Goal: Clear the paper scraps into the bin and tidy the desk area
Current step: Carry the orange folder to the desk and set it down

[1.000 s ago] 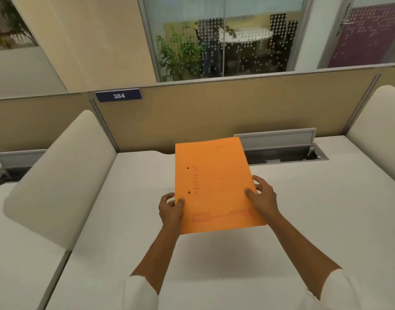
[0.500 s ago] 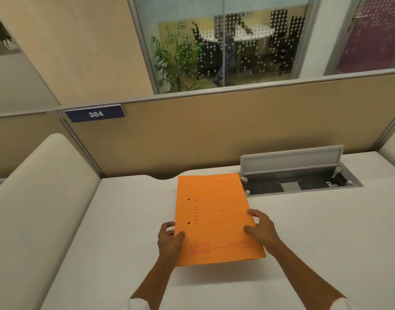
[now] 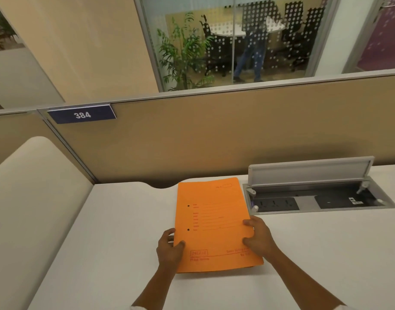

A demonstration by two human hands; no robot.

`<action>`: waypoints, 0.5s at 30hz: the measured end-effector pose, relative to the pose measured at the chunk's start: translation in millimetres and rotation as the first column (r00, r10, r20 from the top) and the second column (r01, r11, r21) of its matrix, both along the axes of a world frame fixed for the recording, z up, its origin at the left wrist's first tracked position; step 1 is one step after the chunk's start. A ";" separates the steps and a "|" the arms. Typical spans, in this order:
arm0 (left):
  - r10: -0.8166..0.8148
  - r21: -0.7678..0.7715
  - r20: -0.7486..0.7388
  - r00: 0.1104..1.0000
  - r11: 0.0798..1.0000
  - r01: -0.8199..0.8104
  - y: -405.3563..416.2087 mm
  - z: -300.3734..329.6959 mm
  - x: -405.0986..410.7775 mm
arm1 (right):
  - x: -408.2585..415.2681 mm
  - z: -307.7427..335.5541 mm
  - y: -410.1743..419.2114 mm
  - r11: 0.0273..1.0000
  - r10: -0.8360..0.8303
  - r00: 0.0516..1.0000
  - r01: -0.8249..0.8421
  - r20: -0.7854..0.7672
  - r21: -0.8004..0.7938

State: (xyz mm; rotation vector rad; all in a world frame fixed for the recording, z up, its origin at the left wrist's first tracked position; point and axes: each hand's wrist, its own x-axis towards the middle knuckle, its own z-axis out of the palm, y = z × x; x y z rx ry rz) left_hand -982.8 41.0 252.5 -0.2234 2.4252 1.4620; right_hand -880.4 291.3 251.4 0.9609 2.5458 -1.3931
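White desk in office cubicle, beige partition at far edge, orange folder long axis toward far edge, left hand and right hand clamped on its side edges

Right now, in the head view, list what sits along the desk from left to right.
Cushioned divider → left hand → orange folder → right hand → open socket box.
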 end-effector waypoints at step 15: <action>-0.578 -0.706 0.069 0.813 0.548 0.450 17.8 -28.6 -13.4 | -28.6 -19.9 -10.0 0.946 0.187 0.979 -0.201 0.081 0.254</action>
